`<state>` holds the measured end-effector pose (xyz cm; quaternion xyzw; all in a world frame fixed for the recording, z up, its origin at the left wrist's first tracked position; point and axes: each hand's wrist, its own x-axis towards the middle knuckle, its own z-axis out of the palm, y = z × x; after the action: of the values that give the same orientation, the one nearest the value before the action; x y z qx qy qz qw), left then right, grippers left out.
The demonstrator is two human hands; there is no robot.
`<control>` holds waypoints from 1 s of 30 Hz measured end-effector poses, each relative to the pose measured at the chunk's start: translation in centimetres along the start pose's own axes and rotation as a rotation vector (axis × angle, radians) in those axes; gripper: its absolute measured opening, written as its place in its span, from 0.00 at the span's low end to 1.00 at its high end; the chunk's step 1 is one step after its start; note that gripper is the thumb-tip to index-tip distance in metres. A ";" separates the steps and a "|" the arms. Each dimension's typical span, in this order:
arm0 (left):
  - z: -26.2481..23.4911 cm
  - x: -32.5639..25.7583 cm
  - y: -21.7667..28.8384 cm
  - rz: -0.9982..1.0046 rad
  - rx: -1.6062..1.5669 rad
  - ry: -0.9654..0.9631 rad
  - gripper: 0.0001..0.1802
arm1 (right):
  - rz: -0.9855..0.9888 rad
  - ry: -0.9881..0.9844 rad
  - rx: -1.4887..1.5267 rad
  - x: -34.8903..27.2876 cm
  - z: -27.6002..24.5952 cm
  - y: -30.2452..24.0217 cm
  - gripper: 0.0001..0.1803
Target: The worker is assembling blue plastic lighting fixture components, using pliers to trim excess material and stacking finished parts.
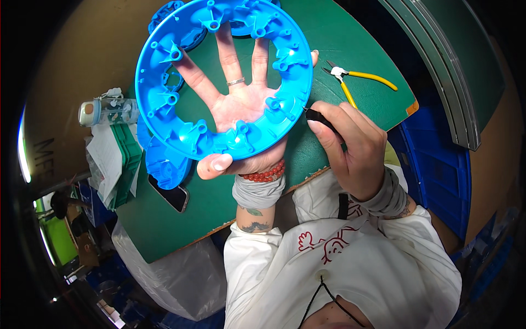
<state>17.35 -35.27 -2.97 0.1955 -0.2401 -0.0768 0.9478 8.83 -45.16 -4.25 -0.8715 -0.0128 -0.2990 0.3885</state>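
A: Where does the work stand?

B: The left hand (pixel 241 107) holds a blue plastic ring (pixel 222 77) up over the green desk (pixel 361 49). The palm is spread behind the ring's open middle, the thumb is hooked over the near rim, and the fingers reach up across the opening. The ring is lifted clear of the desk, ribbed side toward the person.

A: And the other hand?

B: The right hand (pixel 350 148) is clenched round a small black-handled tool (pixel 318 117), whose tip meets the ring's right edge. Whether it is a blade or a scraper cannot be told.

A: How should the person do this well?

B: Judging by the grip, the edge is being trimmed. The thumb and the spread fingers should keep the ring from turning while the tool bears on it. Short, light strokes along the rim, directed away from the holding fingers, would suit thin plastic. The little fingertip at the rim sits close to the tool's tip, so it is at some risk.

A: What else is within reach?

B: Yellow-handled cutters (pixel 359 82) lie on the desk, beyond the right hand. More blue parts (pixel 164 159) lie under and behind the ring, with a dark phone (pixel 171 194) beside them at the desk's left.
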 end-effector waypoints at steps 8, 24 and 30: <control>-0.4 0.0 0.2 0.015 0.047 -0.087 0.59 | -0.008 0.009 -0.025 -0.1 0.1 -0.3 0.11; 0.1 0.0 0.2 -0.014 0.129 -0.046 0.58 | 0.137 -0.019 0.384 0.0 -0.1 0.5 0.08; 0.5 -0.1 0.2 -0.027 0.169 -0.011 0.58 | 0.159 -0.057 0.336 0.0 -0.2 0.4 0.08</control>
<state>17.06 -35.24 -2.52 0.2777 -0.2484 -0.0700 0.9254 8.85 -45.59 -4.37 -0.8007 -0.0044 -0.2361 0.5505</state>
